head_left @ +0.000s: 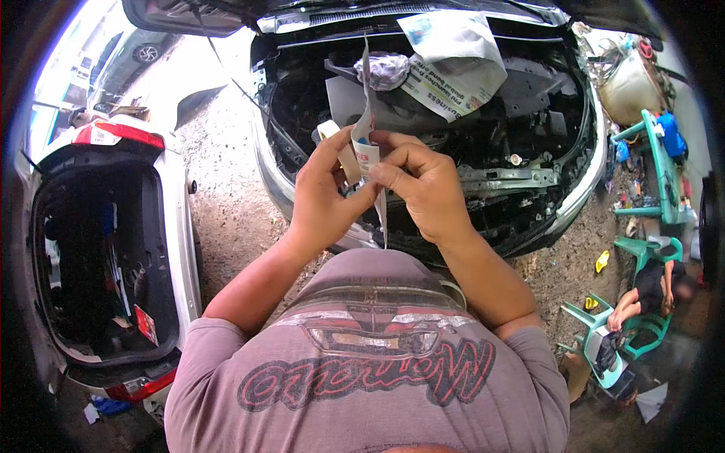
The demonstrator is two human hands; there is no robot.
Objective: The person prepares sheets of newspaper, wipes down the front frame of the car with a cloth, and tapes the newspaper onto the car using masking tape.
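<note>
In front of my chest, both hands hold a newspaper sheet [365, 151] that hangs almost edge-on to me. My left hand [321, 192] grips its left side, and a cream roll of masking tape [348, 160] sits in the same fingers. Thumb and fingers of my right hand [430, 189] pinch the sheet from the other side. Beyond the hands is the open engine bay [483, 151] of a car. Another newspaper [453, 72] drapes over its rear part, beside a crumpled wad [384, 71] wrapped in paper or plastic.
A white car with its tailgate opening [113, 249] exposed stands at left. To the right are a green bench [661, 166], green plastic chairs [642, 332] and a seated person [653, 294]. Gravelly ground [226, 151] lies between the cars.
</note>
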